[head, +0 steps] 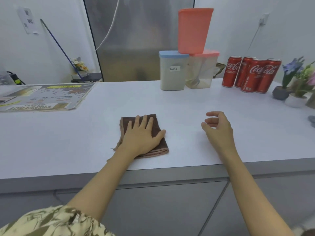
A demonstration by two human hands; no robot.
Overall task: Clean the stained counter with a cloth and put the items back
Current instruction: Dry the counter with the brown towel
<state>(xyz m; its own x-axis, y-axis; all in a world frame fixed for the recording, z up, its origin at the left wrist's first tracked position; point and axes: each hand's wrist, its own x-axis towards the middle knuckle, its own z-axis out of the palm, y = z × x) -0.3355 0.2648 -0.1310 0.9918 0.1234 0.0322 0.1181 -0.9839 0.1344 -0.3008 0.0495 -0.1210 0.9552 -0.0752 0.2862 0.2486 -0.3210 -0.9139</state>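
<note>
Fingers (144,122) of the left hand (142,135) lie straight and spread, pressing flat on a folded brown cloth (159,133) near the front edge of the white surface (187,103); at far left, a printed menu sheet (44,97) lies flat. To the right, the right hand (219,127) hovers just over the surface, its fingers loosely curled and holding nothing. Behind, a blue-lidded container (173,72) labelled "latte" stands beside a pink-lidded container (202,70), an orange container (194,30) stacked across both. Four red cola cans (250,74) cluster further right, then potted flowers (296,79) at the edge.
</note>
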